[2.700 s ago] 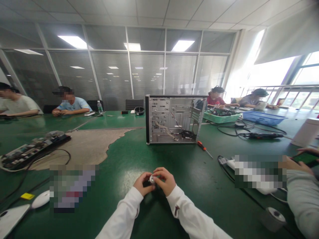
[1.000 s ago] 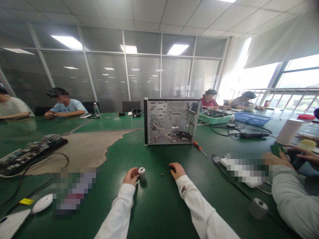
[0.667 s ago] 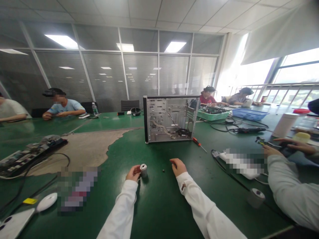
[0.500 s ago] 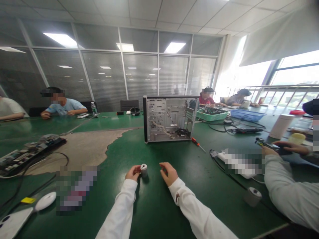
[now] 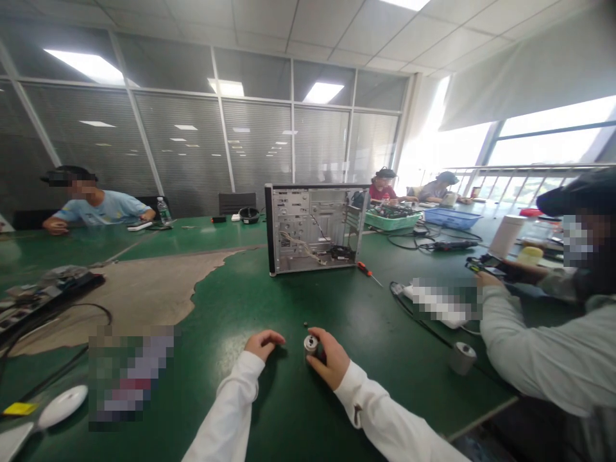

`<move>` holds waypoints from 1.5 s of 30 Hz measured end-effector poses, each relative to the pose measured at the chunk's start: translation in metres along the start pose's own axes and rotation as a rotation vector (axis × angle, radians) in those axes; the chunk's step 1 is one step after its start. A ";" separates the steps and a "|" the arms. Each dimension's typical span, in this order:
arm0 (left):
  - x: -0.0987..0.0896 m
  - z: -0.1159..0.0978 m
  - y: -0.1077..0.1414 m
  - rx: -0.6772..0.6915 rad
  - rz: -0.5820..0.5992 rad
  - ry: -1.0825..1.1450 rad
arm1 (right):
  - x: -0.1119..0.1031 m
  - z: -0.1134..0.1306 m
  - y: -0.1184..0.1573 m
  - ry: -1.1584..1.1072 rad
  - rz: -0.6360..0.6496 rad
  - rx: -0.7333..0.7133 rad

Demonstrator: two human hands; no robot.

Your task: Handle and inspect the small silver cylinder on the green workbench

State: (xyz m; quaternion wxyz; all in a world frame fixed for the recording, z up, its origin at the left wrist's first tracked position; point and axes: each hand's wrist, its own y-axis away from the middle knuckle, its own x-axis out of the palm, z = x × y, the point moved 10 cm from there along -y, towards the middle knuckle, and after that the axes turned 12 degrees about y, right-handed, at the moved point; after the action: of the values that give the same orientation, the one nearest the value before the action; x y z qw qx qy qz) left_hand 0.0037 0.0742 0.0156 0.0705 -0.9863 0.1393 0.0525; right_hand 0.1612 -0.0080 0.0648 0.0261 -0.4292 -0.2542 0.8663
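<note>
My right hand [image 5: 333,359] grips a small silver metal cylinder [image 5: 310,347] between thumb and fingers. Dark openings show in the cylinder's top, and it stands upright at or close to the tabletop. To its left, my left hand [image 5: 264,344] rests over the green table with nothing in it, its fingers stretched toward the cylinder but apart from it. A tiny dark piece [image 5: 305,325] lies just beyond the cylinder, too small to name.
An open computer case [image 5: 315,231] stands ahead, a screwdriver [image 5: 368,272] by its right corner. A similar metal cylinder [image 5: 463,358] sits at right, near a co-worker's sleeve [image 5: 524,340]. Left are a power strip [image 5: 86,285], cables and a white mouse [image 5: 62,407].
The metal cylinder has passed from my left hand to my right hand, which has closed on it. My left hand has let go. The view has turned slightly right.
</note>
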 end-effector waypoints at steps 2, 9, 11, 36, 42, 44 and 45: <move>-0.004 -0.001 -0.002 0.018 -0.048 0.014 | -0.024 -0.013 0.022 0.052 -0.013 0.037; -0.005 0.008 -0.010 -0.033 -0.026 0.013 | -0.131 -0.110 0.123 0.389 -0.328 0.376; -0.007 0.005 -0.010 -0.016 -0.053 0.008 | -0.161 -0.142 0.153 0.469 -0.420 0.511; -0.005 0.001 -0.005 0.006 -0.095 0.002 | 0.015 -0.011 -0.013 0.434 0.136 -0.100; -0.007 0.001 -0.005 0.008 -0.092 0.012 | 0.035 -0.004 -0.044 0.379 0.108 -0.247; -0.007 0.000 -0.006 0.013 -0.088 0.004 | 0.028 -0.004 -0.033 0.369 0.117 -0.268; -0.007 0.000 -0.006 0.017 -0.087 -0.001 | 0.021 -0.004 -0.025 0.367 0.124 -0.276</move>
State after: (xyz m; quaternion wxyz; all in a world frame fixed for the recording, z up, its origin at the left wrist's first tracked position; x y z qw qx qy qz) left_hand -0.0017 0.0816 0.0171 0.0810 -0.9908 0.0966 0.0490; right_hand 0.1468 0.0214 0.0588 -0.0405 -0.5938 -0.3342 0.7308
